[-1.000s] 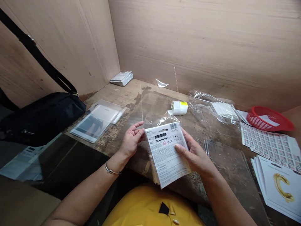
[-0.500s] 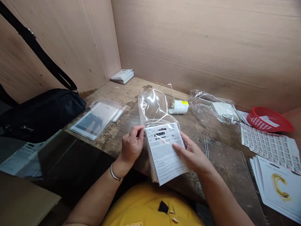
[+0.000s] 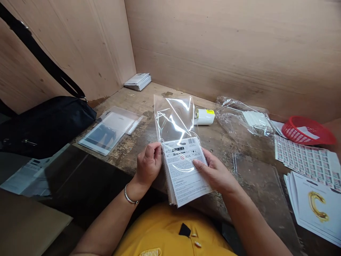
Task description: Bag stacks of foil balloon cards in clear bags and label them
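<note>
A stack of printed cards (image 3: pixel 186 185), back side up with a warning text, lies in my right hand (image 3: pixel 215 170), the thumb on top and the fingers underneath. Over its far end stretches a clear plastic bag (image 3: pixel 176 117), its empty part reaching away from me and shining. My left hand (image 3: pixel 150 163) is closed at the upper left corner of the stack, finger and thumb pinching the edge of the bag. The lower edges of the cards show as several layers. The fingers of my right hand under the stack are hidden.
Behind the bag stands a white label roll (image 3: pixel 205 117). To the right are a crumpled plastic bag with white strips (image 3: pixel 255 119), a red basket (image 3: pixel 298 133), a sticker sheet (image 3: pixel 306 158) and balloon cards (image 3: pixel 318 209). Leftward lie bagged cards (image 3: pixel 106 131) and a black bag (image 3: pixel 48 124); a card stack (image 3: pixel 137 81) sits in the corner.
The clear bag has come down farther over the top card and its empty part now stands straighter. Both hands keep their hold; the view has shifted slightly.
</note>
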Motion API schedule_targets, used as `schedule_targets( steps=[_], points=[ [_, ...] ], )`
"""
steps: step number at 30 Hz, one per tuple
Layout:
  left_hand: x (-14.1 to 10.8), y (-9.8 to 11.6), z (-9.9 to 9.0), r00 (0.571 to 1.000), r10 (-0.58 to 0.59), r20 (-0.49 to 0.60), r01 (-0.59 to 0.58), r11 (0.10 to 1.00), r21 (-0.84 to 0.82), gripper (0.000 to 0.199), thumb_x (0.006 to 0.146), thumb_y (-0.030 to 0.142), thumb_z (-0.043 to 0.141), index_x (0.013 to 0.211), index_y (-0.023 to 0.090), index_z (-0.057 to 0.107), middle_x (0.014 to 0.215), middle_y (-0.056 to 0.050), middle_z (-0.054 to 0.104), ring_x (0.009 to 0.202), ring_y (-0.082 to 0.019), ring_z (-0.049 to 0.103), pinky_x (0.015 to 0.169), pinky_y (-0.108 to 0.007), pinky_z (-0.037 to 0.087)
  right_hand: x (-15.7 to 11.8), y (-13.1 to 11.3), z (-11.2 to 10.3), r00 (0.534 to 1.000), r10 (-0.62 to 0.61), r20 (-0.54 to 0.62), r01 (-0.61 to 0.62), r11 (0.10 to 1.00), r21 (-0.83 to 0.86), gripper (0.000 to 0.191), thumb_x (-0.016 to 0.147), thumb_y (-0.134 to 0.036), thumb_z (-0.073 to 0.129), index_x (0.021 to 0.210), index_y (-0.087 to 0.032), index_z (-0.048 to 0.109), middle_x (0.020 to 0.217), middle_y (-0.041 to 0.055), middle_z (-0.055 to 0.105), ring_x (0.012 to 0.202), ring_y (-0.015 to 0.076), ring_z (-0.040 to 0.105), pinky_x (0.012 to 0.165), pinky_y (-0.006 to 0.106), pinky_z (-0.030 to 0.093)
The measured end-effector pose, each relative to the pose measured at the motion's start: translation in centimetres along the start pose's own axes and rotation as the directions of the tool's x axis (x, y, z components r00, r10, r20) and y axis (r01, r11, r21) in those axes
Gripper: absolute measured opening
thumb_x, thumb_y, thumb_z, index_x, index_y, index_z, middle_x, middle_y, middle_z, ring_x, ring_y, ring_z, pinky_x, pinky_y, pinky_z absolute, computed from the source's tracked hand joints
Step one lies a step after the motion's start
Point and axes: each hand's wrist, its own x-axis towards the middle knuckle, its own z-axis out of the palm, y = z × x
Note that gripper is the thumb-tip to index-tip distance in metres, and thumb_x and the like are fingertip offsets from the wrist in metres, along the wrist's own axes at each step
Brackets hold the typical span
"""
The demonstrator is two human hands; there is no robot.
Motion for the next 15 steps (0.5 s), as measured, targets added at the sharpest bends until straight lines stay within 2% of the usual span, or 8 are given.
schedule_targets(
  steps=[3,5,7,9,11,13,14,15],
  points=[
    [-1.3,-0.4,-0.5,0.985,0.132,0.108,-0.129,0.991,-0.027,0.010,0.087,0.019,0.057,0.094,0.025,0.062,0.080,-0.003,0.069,0.073,-0.016,0.065,0.071,-0.026,0.047,-0.1,0.4,-0.2,1.000,0.025,-0.007,-0.024,0.999,0.021,0.057,0.081,-0.045,0.069,0.129,-0.020,0.051,0.119,0.0115,0.066,0.115,0.0301,0.060,0.097,0.047,0.050],
    [-2.1,-0.7,-0.8,0.966,0.130,0.224,-0.110,0.989,-0.101,0.008,0.087,0.021,0.058,0.093,0.025,0.061,0.079,-0.003,0.068,0.073,-0.016,0.064,0.071,-0.025,0.048,-0.1,0.9,-0.4,0.999,-0.003,-0.038,0.003,1.000,0.012,0.058,0.082,-0.044,0.068,0.131,-0.020,0.049,0.120,0.0117,0.066,0.116,0.0300,0.059,0.097,0.048,0.050],
    [-2.3,-0.8,-1.1,0.966,0.019,0.257,0.041,0.974,-0.224,0.012,0.085,0.026,0.063,0.097,0.024,0.059,0.083,-0.003,0.067,0.077,-0.015,0.065,0.075,-0.026,0.049,-0.1,1.4,-0.6,0.996,-0.064,-0.068,0.062,0.998,-0.029,0.056,0.084,-0.044,0.067,0.131,-0.021,0.048,0.123,0.0119,0.064,0.117,0.0292,0.058,0.097,0.047,0.050],
    [-1.3,-0.4,-1.4,0.954,-0.181,0.239,0.272,0.857,-0.438,0.031,0.081,0.038,0.069,0.105,0.024,0.055,0.094,-0.004,0.066,0.090,-0.016,0.064,0.085,-0.028,0.049,-0.3,1.5,-0.7,0.985,-0.147,-0.093,0.138,0.986,-0.097,0.052,0.086,-0.044,0.064,0.131,-0.023,0.048,0.127,0.0113,0.061,0.117,0.0281,0.058,0.096,0.045,0.050],
    [0.5,0.6,-1.5,0.867,-0.333,0.370,0.497,0.603,-0.624,0.054,0.074,0.054,0.072,0.114,0.023,0.051,0.104,-0.006,0.065,0.099,-0.019,0.063,0.089,-0.031,0.049,-0.5,1.4,-0.5,0.961,-0.251,-0.116,0.225,0.953,-0.202,0.049,0.088,-0.043,0.062,0.131,-0.024,0.047,0.129,0.0102,0.060,0.115,0.0276,0.058,0.097,0.044,0.049],
    [2.6,1.9,-1.4,0.751,-0.312,0.582,0.659,0.404,-0.634,0.068,0.066,0.058,0.077,0.118,0.020,0.053,0.106,-0.008,0.065,0.096,-0.020,0.064,0.086,-0.031,0.051,-0.7,1.3,-0.2,0.920,-0.372,-0.119,0.315,0.887,-0.338,0.051,0.088,-0.040,0.061,0.134,-0.026,0.045,0.131,0.0094,0.058,0.116,0.0282,0.057,0.099,0.045,0.047],
    [3.6,2.6,-1.3,0.717,-0.267,0.643,0.692,0.385,-0.611,0.067,0.064,0.054,0.080,0.116,0.019,0.056,0.102,-0.007,0.067,0.090,-0.019,0.064,0.081,-0.030,0.052,-0.8,1.3,0.0,0.895,-0.431,-0.113,0.354,0.842,-0.407,0.053,0.088,-0.038,0.061,0.136,-0.027,0.043,0.131,0.0091,0.058,0.116,0.0287,0.057,0.100,0.045,0.046],
    [4.4,3.2,-1.3,0.715,-0.223,0.663,0.685,0.417,-0.598,0.062,0.063,0.047,0.083,0.112,0.018,0.059,0.097,-0.006,0.068,0.084,-0.017,0.064,0.077,-0.027,0.052,-0.7,1.5,0.2,0.867,-0.485,-0.114,0.384,0.795,-0.469,0.055,0.088,-0.037,0.061,0.139,-0.028,0.040,0.130,0.0091,0.058,0.116,0.0293,0.057,0.101,0.046,0.046]
  ],
)
